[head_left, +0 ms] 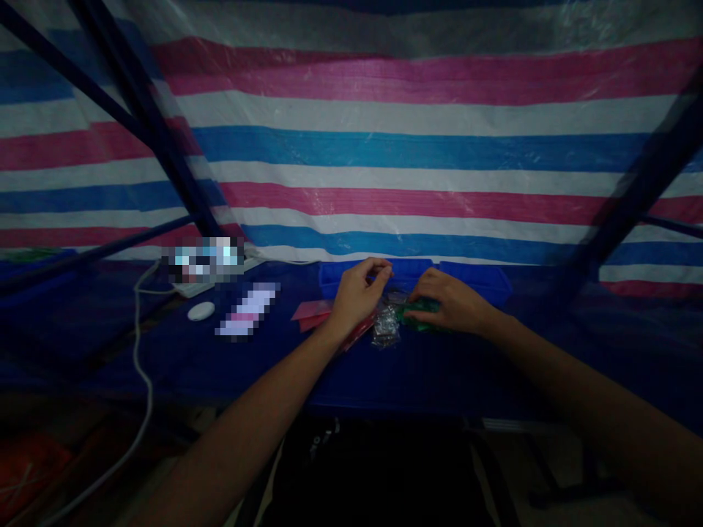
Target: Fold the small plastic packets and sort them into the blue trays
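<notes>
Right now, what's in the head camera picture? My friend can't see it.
A person's right hand touches green items on a blue table. The left hand is near shiny clear packets and red pieces, with blue bins and a striped sheet behind.

Pretty busy dark blue desk [242, 369] here, tbh. Middle's got some flat red pieces [312, 313], a little heap of clear crinkly bags [386, 329] just right of them, then green stuff [407, 320] beside that. Two blue trays [330, 274] sit side by side behind. Over left there's a white oval thing [201, 311] near a flat pale slab [248, 311], too blurred to make out.
</notes>
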Tool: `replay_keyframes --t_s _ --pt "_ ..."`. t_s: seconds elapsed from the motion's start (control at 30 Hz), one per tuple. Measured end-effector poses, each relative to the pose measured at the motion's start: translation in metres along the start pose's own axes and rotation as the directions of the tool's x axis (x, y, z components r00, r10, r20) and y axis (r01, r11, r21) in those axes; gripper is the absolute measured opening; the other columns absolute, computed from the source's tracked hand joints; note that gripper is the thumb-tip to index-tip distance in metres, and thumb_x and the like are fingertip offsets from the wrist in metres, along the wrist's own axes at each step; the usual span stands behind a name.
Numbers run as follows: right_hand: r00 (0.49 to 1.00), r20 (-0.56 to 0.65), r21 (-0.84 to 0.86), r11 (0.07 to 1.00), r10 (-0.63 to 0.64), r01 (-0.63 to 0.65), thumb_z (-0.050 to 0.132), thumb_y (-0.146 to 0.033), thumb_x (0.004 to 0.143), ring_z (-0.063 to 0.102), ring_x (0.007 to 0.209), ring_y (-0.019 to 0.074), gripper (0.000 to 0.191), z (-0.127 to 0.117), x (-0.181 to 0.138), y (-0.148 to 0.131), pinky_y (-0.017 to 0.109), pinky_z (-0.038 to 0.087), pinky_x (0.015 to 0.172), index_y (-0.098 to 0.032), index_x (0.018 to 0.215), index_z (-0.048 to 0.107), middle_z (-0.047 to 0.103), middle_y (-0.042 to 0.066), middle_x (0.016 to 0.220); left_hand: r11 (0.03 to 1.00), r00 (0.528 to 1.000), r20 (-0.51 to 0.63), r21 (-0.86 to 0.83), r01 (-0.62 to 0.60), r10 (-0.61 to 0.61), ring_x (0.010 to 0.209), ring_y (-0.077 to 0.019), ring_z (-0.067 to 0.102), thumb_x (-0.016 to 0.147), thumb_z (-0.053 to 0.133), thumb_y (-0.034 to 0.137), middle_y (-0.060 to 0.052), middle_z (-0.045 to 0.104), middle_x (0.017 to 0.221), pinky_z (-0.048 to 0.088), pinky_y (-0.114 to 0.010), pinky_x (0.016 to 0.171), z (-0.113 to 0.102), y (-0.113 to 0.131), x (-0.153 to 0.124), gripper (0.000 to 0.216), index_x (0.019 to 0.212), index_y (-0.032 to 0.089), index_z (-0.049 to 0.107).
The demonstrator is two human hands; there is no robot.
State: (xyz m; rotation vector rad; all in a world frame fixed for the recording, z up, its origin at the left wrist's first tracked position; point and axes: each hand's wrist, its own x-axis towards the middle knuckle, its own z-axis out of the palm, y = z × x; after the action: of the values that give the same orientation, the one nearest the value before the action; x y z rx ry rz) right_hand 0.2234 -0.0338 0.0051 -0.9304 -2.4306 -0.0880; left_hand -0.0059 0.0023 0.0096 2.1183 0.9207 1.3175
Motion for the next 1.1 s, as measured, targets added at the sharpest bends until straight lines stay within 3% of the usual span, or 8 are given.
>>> replay_keyframes --t_s 0.2,0.33,0.43,0.6,0.8,0.93,1.1 --pt "0.995 0.076 0.003 0.998 -0.061 0.061 0.077 -0.052 0.078 0.060 0.096 0.0284 0.032 0.000 -0.004 0.000 0.044 0.050 0.084 -0.025 0.096 0.073 0.072 0.008 0.093 1.000 1.000 0.008 0.005 -0.001 0.001 0.089 -0.0187 0.070 0.098 0.053 0.037 -0.006 0.074 0.103 0.053 -0.033 0.079 0.002 0.000 -0.001 0.022 0.106 0.022 0.068" --pt "0.991 0.084 0.037 0.994 -0.101 0.098 0.068 -0.038 0.087 0.061 0.095 0.0261 0.015 -0.002 -0.003 -0.003 0.044 0.049 0.086 -0.026 0.095 0.073 0.072 0.007 0.091 1.000 1.000 0.022 0.003 0.005 -0.005 0.091 -0.0193 0.069 0.098 0.054 0.037 -0.006 0.074 0.103 0.053 -0.033 0.080 0.001 0.002 -0.001 0.023 0.105 0.022 0.068" --pt "0.998 0.042 0.053 0.997 -0.057 0.054 0.060 -0.034 0.093 0.061 0.092 0.0247 0.015 -0.004 -0.001 -0.006 0.043 0.050 0.084 -0.028 0.091 0.073 0.072 0.005 0.088 1.000 0.999 0.046 0.020 -0.016 0.015 0.091 -0.0202 0.069 0.098 0.054 0.035 -0.006 0.074 0.102 0.053 -0.035 0.081 0.001 0.005 -0.002 0.021 0.105 0.022 0.069" --pt "0.999 0.037 0.044 0.999 0.003 -0.005 0.061 -0.034 0.091 0.060 0.091 0.0253 0.012 -0.005 -0.002 -0.005 0.044 0.052 0.084 -0.030 0.089 0.072 0.069 0.004 0.087 0.997 0.992 0.108 0.028 -0.070 0.066 0.094 -0.0211 0.067 0.097 0.056 0.032 -0.007 0.073 0.101 0.052 -0.038 0.086 0.002 0.011 -0.003 0.018 0.104 0.023 0.070" --pt "0.997 0.074 0.018 0.999 -0.032 0.031 0.069 -0.040 0.084 0.060 0.094 0.0266 0.013 -0.001 -0.003 -0.001 0.044 0.052 0.085 -0.028 0.088 0.071 0.069 0.005 0.090 0.997 0.986 0.153 0.040 -0.071 0.064 0.094 -0.0214 0.068 0.096 0.057 0.030 -0.007 0.073 0.103 0.052 -0.037 0.080 0.003 0.015 -0.005 0.017 0.105 0.023 0.070" --pt "0.996 0.064 -0.039 0.997 -0.059 0.062 0.058 -0.030 0.090 0.060 0.092 0.0247 0.012 0.000 -0.001 -0.004 0.042 0.050 0.084 -0.025 0.090 0.069 0.068 0.007 0.091 0.997 0.987 0.149 0.041 -0.067 0.060 0.095 -0.0220 0.068 0.096 0.056 0.030 -0.007 0.074 0.103 0.052 -0.038 0.082 0.003 0.014 -0.005 0.018 0.105 0.023 0.070" --pt "0.999 0.009 -0.056 0.997 -0.045 0.045 0.058 -0.023 0.087 0.059 0.089 0.0252 0.010 -0.001 0.000 -0.003 0.042 0.049 0.083 -0.024 0.089 0.067 0.068 0.006 0.088 0.996 0.980 0.186 0.044 -0.081 0.071 0.097 -0.0233 0.068 0.090 0.057 0.020 -0.008 0.073 0.106 0.054 -0.041 0.086 0.004 0.011 -0.005 0.023 0.109 0.023 0.070"
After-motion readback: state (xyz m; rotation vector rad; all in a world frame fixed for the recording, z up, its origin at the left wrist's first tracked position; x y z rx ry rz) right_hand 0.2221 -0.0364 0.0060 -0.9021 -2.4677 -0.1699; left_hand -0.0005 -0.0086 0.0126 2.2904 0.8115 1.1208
